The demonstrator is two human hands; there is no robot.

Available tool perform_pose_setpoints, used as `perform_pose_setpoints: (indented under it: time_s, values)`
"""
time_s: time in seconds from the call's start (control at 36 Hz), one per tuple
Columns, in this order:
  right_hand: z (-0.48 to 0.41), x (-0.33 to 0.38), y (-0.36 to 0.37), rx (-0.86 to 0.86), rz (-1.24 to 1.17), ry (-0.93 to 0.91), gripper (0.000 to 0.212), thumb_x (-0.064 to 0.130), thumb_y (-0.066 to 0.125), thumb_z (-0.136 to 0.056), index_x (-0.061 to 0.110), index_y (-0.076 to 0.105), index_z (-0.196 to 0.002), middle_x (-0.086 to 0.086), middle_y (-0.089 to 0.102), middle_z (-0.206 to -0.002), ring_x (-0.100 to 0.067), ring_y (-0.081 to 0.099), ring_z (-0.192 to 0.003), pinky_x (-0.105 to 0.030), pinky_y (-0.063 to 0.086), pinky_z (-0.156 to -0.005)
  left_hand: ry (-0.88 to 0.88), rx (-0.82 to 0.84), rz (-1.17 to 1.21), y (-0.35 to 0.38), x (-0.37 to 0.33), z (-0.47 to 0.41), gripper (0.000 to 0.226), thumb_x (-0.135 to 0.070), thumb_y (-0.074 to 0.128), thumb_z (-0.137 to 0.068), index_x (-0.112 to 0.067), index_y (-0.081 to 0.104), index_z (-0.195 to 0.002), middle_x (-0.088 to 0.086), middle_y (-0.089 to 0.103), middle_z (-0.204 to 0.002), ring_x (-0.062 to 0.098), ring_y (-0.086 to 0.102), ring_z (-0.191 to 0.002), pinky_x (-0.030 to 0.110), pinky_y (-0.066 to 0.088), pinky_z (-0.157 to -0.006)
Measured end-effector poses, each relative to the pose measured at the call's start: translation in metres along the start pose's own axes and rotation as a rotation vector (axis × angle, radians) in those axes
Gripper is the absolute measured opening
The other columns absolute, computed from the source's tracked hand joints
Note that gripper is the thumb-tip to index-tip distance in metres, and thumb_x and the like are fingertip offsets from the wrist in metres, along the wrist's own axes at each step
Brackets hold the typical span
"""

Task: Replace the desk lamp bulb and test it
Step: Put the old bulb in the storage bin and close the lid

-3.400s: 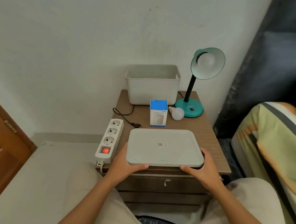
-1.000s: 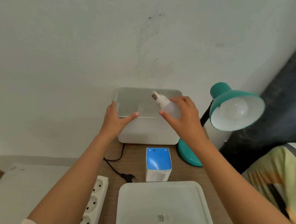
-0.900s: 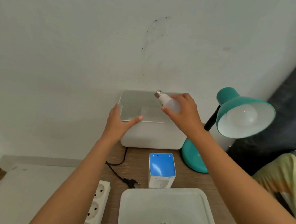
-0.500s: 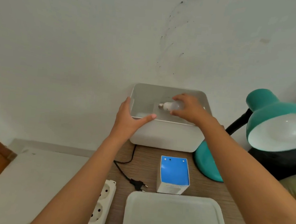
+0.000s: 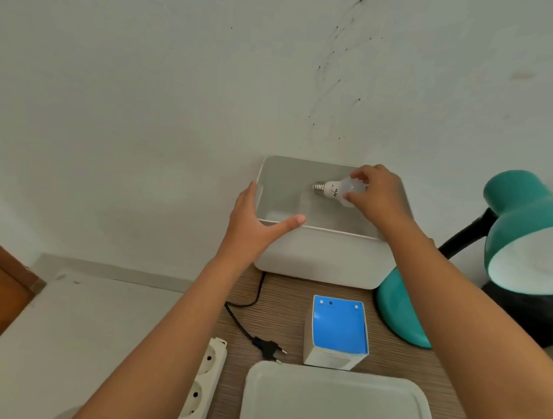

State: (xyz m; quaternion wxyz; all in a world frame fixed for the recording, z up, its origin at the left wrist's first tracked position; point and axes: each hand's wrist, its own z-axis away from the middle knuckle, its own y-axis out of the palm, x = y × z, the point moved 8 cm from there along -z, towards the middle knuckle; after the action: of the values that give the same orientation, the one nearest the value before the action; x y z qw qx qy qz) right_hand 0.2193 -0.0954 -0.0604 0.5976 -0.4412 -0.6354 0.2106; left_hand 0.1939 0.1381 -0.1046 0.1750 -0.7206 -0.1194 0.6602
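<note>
A: Right hand (image 5: 379,194)?
B: Fingertips pinched on the frosted dome of a loose white screw-base bulb (image 5: 336,190), held inside the open white plastic bin (image 5: 317,257). Can't tell if it touches the bin floor.

A: Bulb axis?
B: Roughly level. Metal thread points left, away from the palm; dome sits under the fingers. The bin floor lies below the bulb, so the drop is short, I'd guess.

A: Left hand (image 5: 255,226)?
B: Spread flat on the bin's near-left corner, thumb over the front rim, fingers up the left wall. Bracing it, grasping nothing. It's near the bulb but only the right hand has it.

A: Lamp?
B: Teal metal desk lamp (image 5: 532,240) to the right of the bin, shade facing the camera, a white bulb seated in it. Black plug (image 5: 267,345) lies loose on the table, not in the white power strip (image 5: 202,388). So testing isn't done, I judge.

A: Surface, room?
B: Brown wood-grain bedside table (image 5: 287,311) against a scuffed pale wall. Blue-and-white bulb carton (image 5: 335,333) stands mid-table; flat white bin lid (image 5: 336,414) lies at the near edge. Brown wooden door at far left.
</note>
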Motion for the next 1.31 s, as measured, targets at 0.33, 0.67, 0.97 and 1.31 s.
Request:
perform_pose_setpoints:
  time_s: [0.33, 0.67, 0.97, 1.31]
  values:
    - [0.041, 0.013, -0.028, -0.024, -0.034, 0.029, 0.037, 0.013, 0.062, -0.083, 0.0, 0.059, -0.117, -0.019, 0.059, -0.122, -0.029, 0.056, -0.113, -0.03, 0.042, -0.094, 0.034, 0.104, -0.196, -0.012, -0.015, 0.016, 0.1, -0.073, 0.061, -0.067, -0.02, 0.026, -0.144, 0.002, 0.035, -0.144, 0.019, 0.038, -0.132, 0.043, 0.037, -0.108]
    - [0.215, 0.007, -0.057, -0.078, -0.056, 0.026, 0.035, 0.015, 0.057, -0.087, 0.002, 0.058, -0.12, -0.015, 0.06, -0.122, -0.029, 0.056, -0.113, -0.031, 0.04, -0.094, 0.139, 0.037, -0.334, -0.024, -0.028, 0.144, 0.055, -0.039, 0.05, -0.094, -0.007, 0.036, -0.137, 0.01, 0.038, -0.142, 0.021, 0.039, -0.128, 0.022, 0.028, -0.088]
    - [0.381, -0.096, 0.005, 0.172, 0.079, 0.318, 0.053, 0.03, 0.049, -0.093, 0.009, 0.034, -0.139, -0.012, 0.035, -0.147, -0.029, 0.037, -0.133, -0.038, 0.032, -0.108, 0.031, 0.157, -0.487, 0.025, 0.07, 0.272, 0.068, -0.047, 0.054, -0.088, -0.013, 0.028, -0.14, 0.005, 0.037, -0.14, 0.022, 0.039, -0.128, 0.037, 0.039, -0.103]
    - [0.409, -0.108, 0.01, 0.042, 0.053, 0.332, 0.056, 0.034, 0.045, -0.093, 0.005, 0.03, -0.139, -0.018, 0.037, -0.142, -0.032, 0.039, -0.128, -0.045, 0.036, -0.108, -0.098, 0.182, -0.459, 0.043, 0.095, 0.303, 0.075, -0.041, 0.042, -0.096, -0.006, 0.002, -0.15, 0.01, 0.002, -0.159, 0.023, 0.0, -0.146, 0.036, 0.004, -0.119]
